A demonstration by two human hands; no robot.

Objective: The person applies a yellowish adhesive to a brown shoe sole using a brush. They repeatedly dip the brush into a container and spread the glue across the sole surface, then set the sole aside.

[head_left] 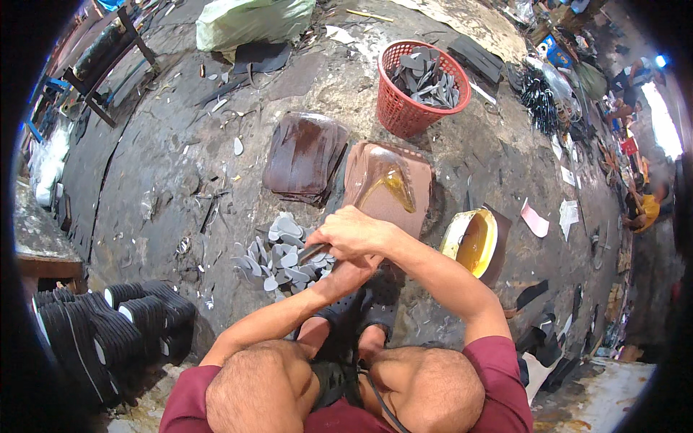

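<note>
My right hand (351, 232) grips the handle of a brush (375, 179) whose glue-wet bristles rest on a brown sole-shaped sheet (415, 209) lying on the floor in front of me. My left hand (348, 278) lies under the right one and is mostly hidden; whether it holds anything cannot be told. Just left of both hands sits a pile of small grey cut pieces (283, 254). A second stack of dark brown sheets (304, 155) lies beyond the pile. An open yellow tin of amber glue (473, 242) stands to the right of my right forearm.
A red mesh basket (404, 108) with grey pieces stands further back. Rows of black soles (108, 328) are stacked at the lower left. A green sack (253, 20), scraps, paper slips and black straps (541, 101) litter the dark floor. A person in yellow (646, 209) sits at the right.
</note>
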